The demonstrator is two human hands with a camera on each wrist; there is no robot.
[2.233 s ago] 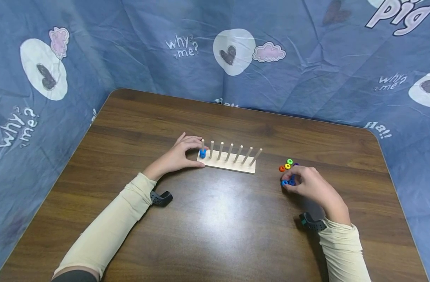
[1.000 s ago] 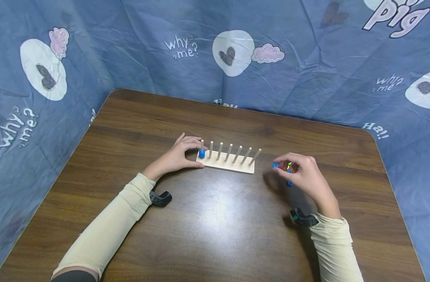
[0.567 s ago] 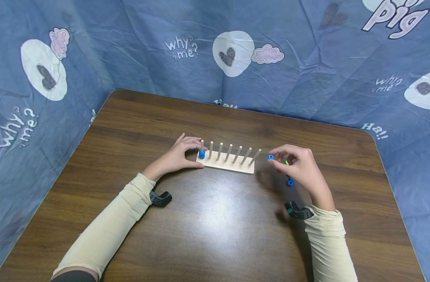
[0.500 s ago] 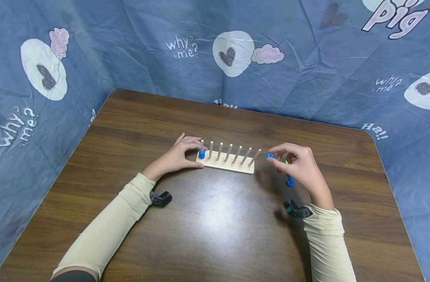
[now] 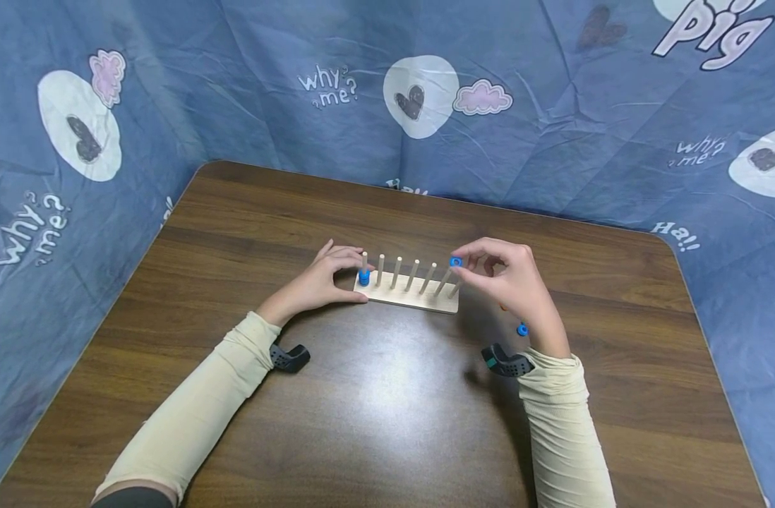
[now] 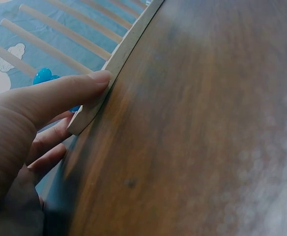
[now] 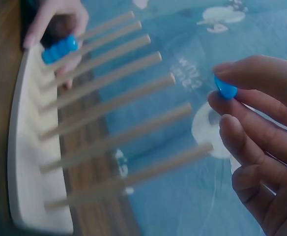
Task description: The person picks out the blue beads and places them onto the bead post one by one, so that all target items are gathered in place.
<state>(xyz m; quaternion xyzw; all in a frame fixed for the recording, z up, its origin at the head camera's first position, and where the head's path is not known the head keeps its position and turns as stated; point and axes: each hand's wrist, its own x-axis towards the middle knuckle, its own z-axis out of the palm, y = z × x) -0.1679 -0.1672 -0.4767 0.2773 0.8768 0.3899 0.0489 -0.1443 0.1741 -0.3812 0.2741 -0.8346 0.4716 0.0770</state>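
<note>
A pale wooden peg board (image 5: 413, 293) lies on the table, with a row of upright pegs. My left hand (image 5: 320, 279) holds its left end, thumb (image 6: 84, 88) along the front edge and fingers round the far side. Several blue rings (image 7: 60, 50) are stacked low on the leftmost peg, beside my left fingers. Between thumb and forefinger, my right hand (image 5: 505, 275) pinches another blue ring (image 5: 456, 262), its hole showing. In the head view that ring overlaps the pegs at the right end; the right wrist view has it apart from the peg tips.
Partly hidden behind my right hand, a loose blue ring (image 5: 522, 329) and an orange piece (image 5: 503, 307) lie on the brown wooden table (image 5: 337, 423). A blue printed cloth (image 5: 248, 92) hangs behind the table's far edge.
My right hand has picked up a blue ring from the loose group and carried it leftward and up to the board's right end. The left hand has stayed in place.
</note>
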